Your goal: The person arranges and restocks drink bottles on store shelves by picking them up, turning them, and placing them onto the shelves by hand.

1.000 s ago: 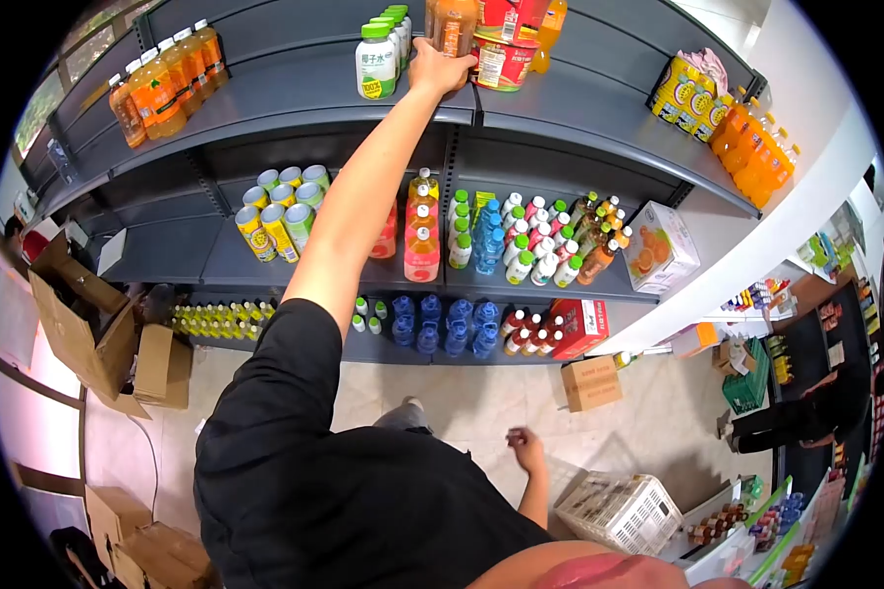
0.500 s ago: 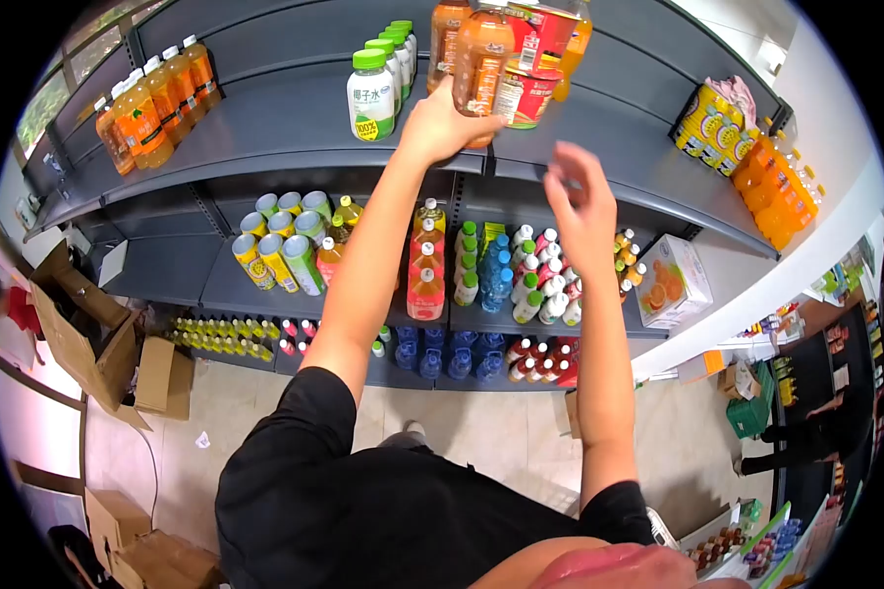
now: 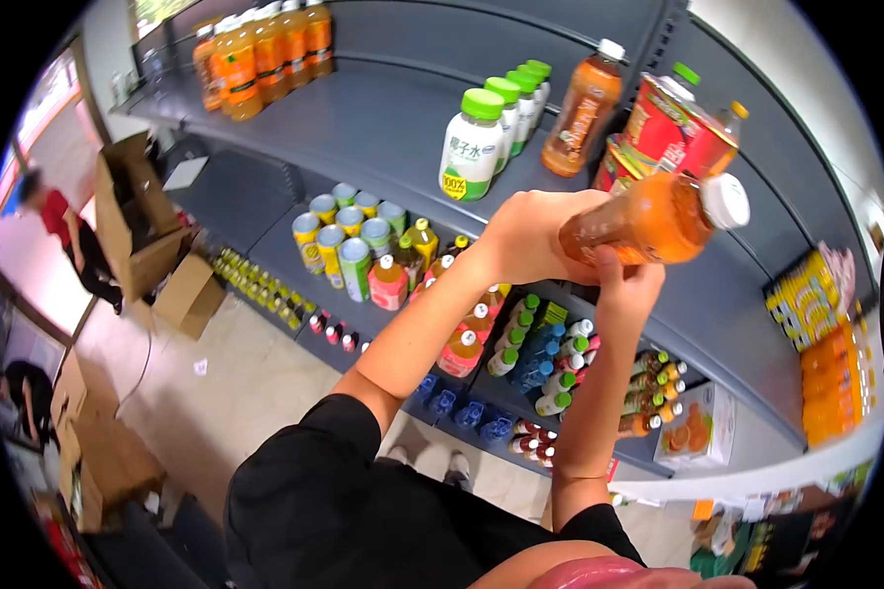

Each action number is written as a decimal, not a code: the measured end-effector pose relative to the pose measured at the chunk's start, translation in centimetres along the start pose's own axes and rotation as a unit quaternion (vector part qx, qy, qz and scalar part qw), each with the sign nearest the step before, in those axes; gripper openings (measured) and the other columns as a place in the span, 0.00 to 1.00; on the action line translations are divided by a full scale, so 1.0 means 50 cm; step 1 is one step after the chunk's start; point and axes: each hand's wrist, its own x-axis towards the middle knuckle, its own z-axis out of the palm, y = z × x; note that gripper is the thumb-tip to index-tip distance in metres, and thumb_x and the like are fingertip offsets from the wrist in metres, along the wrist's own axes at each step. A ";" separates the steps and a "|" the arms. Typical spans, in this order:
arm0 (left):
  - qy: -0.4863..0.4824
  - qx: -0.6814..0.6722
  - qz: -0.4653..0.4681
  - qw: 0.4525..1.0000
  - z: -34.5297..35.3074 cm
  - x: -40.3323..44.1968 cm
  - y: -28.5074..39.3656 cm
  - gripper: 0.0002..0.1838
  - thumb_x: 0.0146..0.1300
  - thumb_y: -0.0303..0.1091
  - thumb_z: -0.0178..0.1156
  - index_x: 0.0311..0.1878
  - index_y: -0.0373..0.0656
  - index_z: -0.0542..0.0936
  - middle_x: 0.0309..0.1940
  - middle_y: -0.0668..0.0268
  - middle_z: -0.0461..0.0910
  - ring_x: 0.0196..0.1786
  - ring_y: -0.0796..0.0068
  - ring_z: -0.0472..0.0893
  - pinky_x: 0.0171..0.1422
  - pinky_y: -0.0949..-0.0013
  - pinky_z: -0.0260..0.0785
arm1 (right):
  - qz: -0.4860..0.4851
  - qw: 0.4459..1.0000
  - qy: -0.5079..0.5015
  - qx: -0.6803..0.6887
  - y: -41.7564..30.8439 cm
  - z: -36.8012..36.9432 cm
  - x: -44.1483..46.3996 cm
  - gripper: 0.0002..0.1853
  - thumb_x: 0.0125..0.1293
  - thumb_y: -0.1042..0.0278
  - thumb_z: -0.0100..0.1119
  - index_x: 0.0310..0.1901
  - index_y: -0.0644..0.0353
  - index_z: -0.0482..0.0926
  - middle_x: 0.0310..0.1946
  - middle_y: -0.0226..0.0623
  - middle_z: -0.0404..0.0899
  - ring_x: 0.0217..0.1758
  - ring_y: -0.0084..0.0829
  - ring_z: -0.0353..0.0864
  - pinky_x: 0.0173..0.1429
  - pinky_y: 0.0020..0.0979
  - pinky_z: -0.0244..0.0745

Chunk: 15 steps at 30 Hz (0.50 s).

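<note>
Two hands meet at one orange-brown bottle [image 3: 653, 221] in the head view: the left hand [image 3: 535, 236] has its grip wrapped around the base end, while the right hand [image 3: 631, 285] pinches the underside, thumb against it. The bottle is tilted far over, white cap [image 3: 726, 201] rightward, before the upper shelf [image 3: 393, 110], where a similar bottle [image 3: 584, 116] stands between green-capped bottles [image 3: 470, 152] and red tubs [image 3: 655, 128].
</note>
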 end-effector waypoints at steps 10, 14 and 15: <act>0.039 0.121 0.086 0.988 0.027 -0.036 -0.027 0.38 0.40 0.47 0.80 0.57 0.40 0.84 0.48 0.58 0.89 0.47 0.58 0.88 0.54 0.61 0.79 | -0.036 0.984 -0.067 0.163 0.018 -0.033 -0.005 0.31 0.63 0.70 0.74 0.64 0.66 0.70 0.56 0.39 0.78 0.58 0.33 0.80 0.64 0.36 0.77; 0.115 0.133 0.169 0.970 0.013 -0.146 -0.051 0.40 0.43 0.55 0.81 0.56 0.40 0.83 0.50 0.58 0.87 0.47 0.57 0.87 0.55 0.57 0.77 | -0.149 0.942 -0.279 0.109 0.013 -0.050 0.011 0.31 0.50 0.68 0.81 0.56 0.61 0.78 0.49 0.36 0.81 0.53 0.30 0.82 0.57 0.31 0.78; 0.143 0.132 0.150 0.969 0.014 -0.193 -0.050 0.41 0.44 0.56 0.81 0.58 0.40 0.81 0.52 0.56 0.86 0.50 0.56 0.86 0.59 0.56 0.76 | -0.145 0.937 -0.303 0.092 0.017 -0.032 -0.004 0.29 0.46 0.69 0.81 0.52 0.59 0.81 0.46 0.35 0.82 0.51 0.31 0.82 0.56 0.31 0.77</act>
